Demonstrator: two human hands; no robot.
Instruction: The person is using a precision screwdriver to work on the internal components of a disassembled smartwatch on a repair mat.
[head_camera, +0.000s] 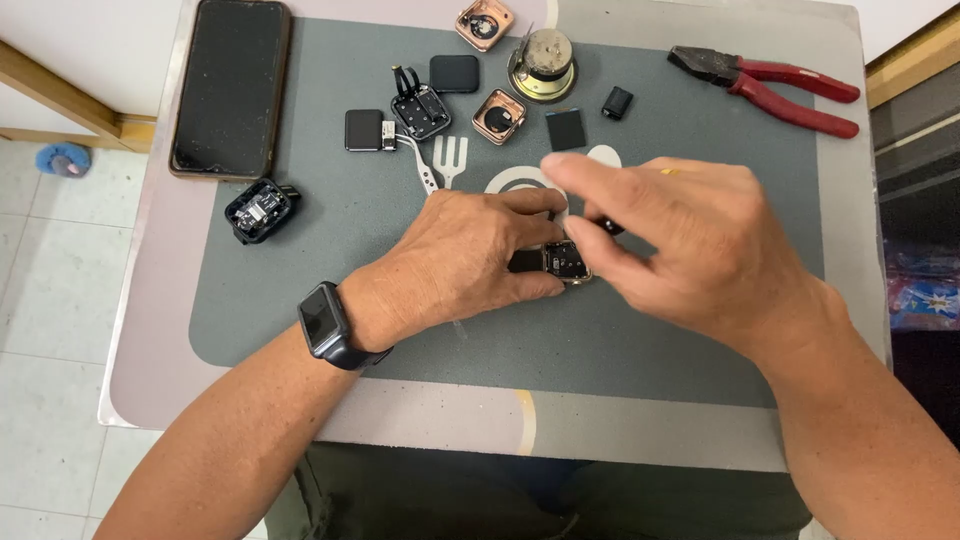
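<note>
Nearest me, my left hand (470, 250) wears a dark wristwatch (325, 322) and curls narrowly around a small opened watch case (566, 262), thumb and fingers touching its left edge and pinning it to the grey mat (330, 260) on the desk (150, 330). My right hand (690, 235) comes in from three o'clock, fingers pinched close together above the case; something small and dark shows between the fingertips, but I cannot tell what it is. Most of the case is hidden under both hands, with only its gold-rimmed inside showing between them. At twelve o'clock from the hands lie more opened watch bodies (499, 116), black screens (565, 130) and white tweezers (418, 162). Red-handled pliers (770, 88) sit at one o'clock, a dark phone (230, 85) at ten o'clock.
</note>
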